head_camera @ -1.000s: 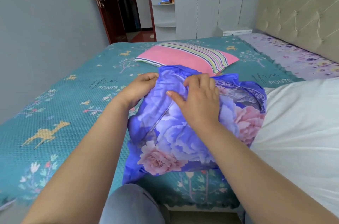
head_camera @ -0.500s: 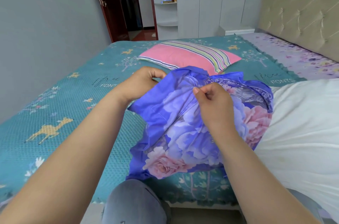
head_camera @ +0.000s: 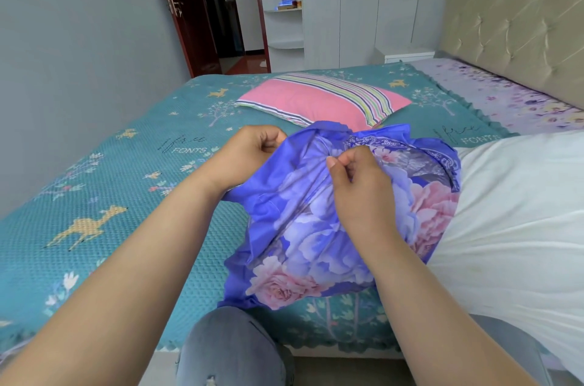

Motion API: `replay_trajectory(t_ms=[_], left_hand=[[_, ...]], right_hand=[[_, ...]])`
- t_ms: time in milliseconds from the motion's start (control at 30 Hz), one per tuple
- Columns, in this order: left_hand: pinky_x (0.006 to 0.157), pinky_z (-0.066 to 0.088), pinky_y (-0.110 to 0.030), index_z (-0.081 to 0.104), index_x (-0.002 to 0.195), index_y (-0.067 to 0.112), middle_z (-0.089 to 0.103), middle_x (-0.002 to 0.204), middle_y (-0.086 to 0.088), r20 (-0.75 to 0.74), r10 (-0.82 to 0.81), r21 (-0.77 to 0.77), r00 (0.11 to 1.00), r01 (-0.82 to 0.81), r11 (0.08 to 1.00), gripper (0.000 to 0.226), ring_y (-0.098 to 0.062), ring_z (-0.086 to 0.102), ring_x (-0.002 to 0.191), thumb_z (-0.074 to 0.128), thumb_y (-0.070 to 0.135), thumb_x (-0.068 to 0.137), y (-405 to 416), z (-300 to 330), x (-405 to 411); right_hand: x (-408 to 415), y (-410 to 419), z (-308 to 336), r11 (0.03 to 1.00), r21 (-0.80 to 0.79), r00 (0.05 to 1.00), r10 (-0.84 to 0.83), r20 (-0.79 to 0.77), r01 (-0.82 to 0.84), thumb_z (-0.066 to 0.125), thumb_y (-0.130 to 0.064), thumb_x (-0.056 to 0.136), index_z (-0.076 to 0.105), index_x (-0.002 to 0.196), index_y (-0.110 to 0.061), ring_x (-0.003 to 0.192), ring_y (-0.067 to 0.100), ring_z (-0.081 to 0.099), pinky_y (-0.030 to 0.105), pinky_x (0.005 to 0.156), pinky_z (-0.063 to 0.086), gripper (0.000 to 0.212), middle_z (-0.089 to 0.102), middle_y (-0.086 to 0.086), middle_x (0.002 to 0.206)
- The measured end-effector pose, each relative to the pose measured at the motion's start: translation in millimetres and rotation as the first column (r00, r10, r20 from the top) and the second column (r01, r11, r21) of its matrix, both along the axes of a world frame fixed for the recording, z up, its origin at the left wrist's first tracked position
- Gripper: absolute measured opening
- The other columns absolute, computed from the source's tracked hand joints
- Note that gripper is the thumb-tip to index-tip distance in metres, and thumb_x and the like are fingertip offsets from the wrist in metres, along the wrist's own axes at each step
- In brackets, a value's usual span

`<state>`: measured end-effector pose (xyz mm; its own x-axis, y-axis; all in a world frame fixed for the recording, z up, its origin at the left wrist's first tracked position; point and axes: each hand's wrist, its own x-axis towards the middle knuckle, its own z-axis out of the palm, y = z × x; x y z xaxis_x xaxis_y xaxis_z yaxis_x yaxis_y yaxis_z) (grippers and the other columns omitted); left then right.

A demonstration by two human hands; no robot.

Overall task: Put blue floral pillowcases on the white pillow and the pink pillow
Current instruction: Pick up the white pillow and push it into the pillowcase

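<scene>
Operator: Both hands are closed on fabric. Left hand (head_camera: 249, 153) grips the upper edge of the blue floral pillowcase (head_camera: 319, 227); right hand (head_camera: 357, 186) pinches a gathered fold just beside it, at 3 o'clock from the left.

Inspector: Location of work items?

Operator: Pillowcase lies bunched at frame centre on the bedspread (head_camera: 104, 196). White pillow (head_camera: 518, 211) touches it at 3 o'clock. Pink pillow (head_camera: 319, 99) sits at 12 o'clock, uncovered.

Inspector: Current step?

Operator: Judged as locating the pillowcase opening. No pillow is inserted yet. Next move calls for spreading the opening wide, then feeding a white pillow corner inside.
</scene>
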<state>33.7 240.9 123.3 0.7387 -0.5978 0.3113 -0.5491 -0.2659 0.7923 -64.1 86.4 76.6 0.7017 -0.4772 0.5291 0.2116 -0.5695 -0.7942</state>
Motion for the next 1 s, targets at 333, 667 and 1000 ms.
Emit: replay_trajectory(t_ms=[333, 667, 1000], left_hand=[[0.054, 0.048, -0.015, 0.053, 0.081, 0.005, 0.067, 0.064, 0.008, -0.14, -0.19, 0.131, 0.972, 0.209, 0.969, 0.021, 0.001, 0.056, 0.057, 0.05, -0.014, 0.089, 9, 21, 2], [0.065, 0.052, -0.021, 0.064, 0.081, 0.012, 0.069, 0.077, 0.002, -0.297, -0.256, 0.289, 0.92, 0.342, 0.894, 0.022, -0.009, 0.062, 0.07, 0.059, -0.01, 0.084, 19, 29, 7], [0.059, 0.043, -0.025, 0.054, 0.082, -0.001, 0.057, 0.073, -0.003, -0.099, -0.24, 0.459, 0.966, 0.258, 0.85, 0.007, -0.011, 0.049, 0.069, 0.049, -0.001, 0.087, -4, 38, 2]], right_hand=[[-13, 0, 8, 0.959, -0.282, 0.974, -0.037, -0.223, -0.028, 0.061, -0.038, 0.088, 0.056, 0.081, -0.02, 0.082, 0.021, 0.057, 0.033, 0.069, 0.044, 0.02, 0.06, 0.001, 0.088], [-30, 9, 15, 0.932, -0.35, 0.946, -0.029, -0.323, -0.091, 0.056, -0.039, 0.092, 0.048, 0.085, -0.02, 0.088, 0.025, 0.058, 0.033, 0.068, 0.039, 0.021, 0.061, 0.002, 0.086], [-35, 24, 10, 0.973, -0.165, 0.928, 0.094, -0.362, -0.163, 0.063, -0.041, 0.086, 0.049, 0.108, -0.018, 0.096, 0.02, 0.059, 0.033, 0.078, 0.045, 0.035, 0.063, -0.002, 0.097]])
